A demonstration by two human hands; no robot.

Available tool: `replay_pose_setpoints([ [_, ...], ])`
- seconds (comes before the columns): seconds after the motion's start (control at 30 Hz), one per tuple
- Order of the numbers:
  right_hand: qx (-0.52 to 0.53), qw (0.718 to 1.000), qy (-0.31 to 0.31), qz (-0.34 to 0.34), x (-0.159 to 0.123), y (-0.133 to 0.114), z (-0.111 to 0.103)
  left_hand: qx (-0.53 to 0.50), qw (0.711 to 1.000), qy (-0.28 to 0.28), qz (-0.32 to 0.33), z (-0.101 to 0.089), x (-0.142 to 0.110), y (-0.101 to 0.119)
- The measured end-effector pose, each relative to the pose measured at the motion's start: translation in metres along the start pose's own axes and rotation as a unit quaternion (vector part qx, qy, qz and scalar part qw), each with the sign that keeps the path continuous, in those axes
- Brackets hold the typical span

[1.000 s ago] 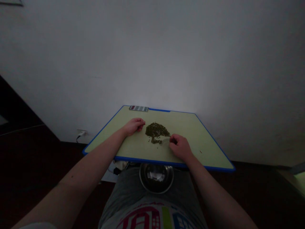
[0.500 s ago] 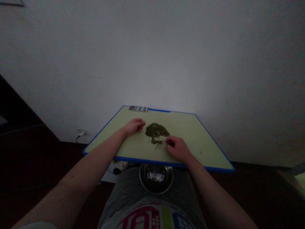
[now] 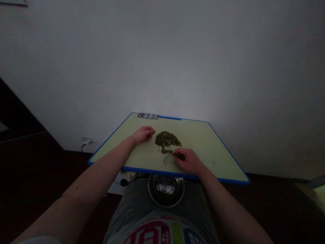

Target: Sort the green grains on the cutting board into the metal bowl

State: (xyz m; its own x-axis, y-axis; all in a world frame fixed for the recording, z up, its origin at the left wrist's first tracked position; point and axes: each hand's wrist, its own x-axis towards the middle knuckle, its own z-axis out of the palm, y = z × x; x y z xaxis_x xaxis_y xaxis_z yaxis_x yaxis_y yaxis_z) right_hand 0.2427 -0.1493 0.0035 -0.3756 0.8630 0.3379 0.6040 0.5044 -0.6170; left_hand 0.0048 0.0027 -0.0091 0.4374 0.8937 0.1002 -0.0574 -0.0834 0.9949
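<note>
A pile of small greenish-brown beans or seeds lies on the pale yellow tabletop. My left hand rests just left of the pile, its fingers curled closed, and nothing shows in them. At the pile's near right side, my right hand has thumb and fingers pinched together; what they hold, if anything, is hidden. Faint curved streaks run from these fingertips toward the table's near edge, too blurred to identify. Below that edge, a shiny metal bowl sits on my lap, its contents too dark to make out.
A phone lies at the table's far left edge, against the white wall. The table has a blue rim. A tiny dark piece lies at the right. A plug with a cable is in the wall at left.
My right hand has shifted slightly toward me and to the left. The faint streaks beside its fingers now curve lower. My left hand, the pile and the bowl look unmoved.
</note>
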Motion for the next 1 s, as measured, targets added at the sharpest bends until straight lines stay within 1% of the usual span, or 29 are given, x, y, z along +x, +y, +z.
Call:
replay_pose_setpoints([
  [0.17,0.023,0.999,-0.029,-0.019,-0.0021,-0.0034,-0.0022,0.009,1.000,0.003,-0.009,0.0005,-0.0004,0.0009],
  [0.37,0.041,0.998,-0.041,-0.026,-0.0033,-0.0050,-0.0037,-0.004,1.000,0.002,-0.009,-0.0002,-0.0001,-0.0002],
  [0.57,0.048,0.998,-0.052,-0.003,-0.0049,-0.0033,-0.0038,-0.013,1.000,0.004,-0.012,-0.0002,0.0004,-0.0005],
  [0.87,0.029,0.998,-0.063,0.002,-0.0062,-0.0003,-0.0044,-0.011,1.000,0.000,-0.004,-0.0001,-0.0003,0.0005],
  [0.93,0.027,0.998,-0.060,-0.003,-0.0062,0.0000,-0.0041,-0.010,1.000,0.001,0.000,-0.0004,0.0002,-0.0005],
  [1.0,0.016,0.999,-0.037,-0.007,-0.0051,0.0004,-0.0034,-0.010,1.000,0.003,-0.002,-0.0002,0.0005,-0.0009],
])
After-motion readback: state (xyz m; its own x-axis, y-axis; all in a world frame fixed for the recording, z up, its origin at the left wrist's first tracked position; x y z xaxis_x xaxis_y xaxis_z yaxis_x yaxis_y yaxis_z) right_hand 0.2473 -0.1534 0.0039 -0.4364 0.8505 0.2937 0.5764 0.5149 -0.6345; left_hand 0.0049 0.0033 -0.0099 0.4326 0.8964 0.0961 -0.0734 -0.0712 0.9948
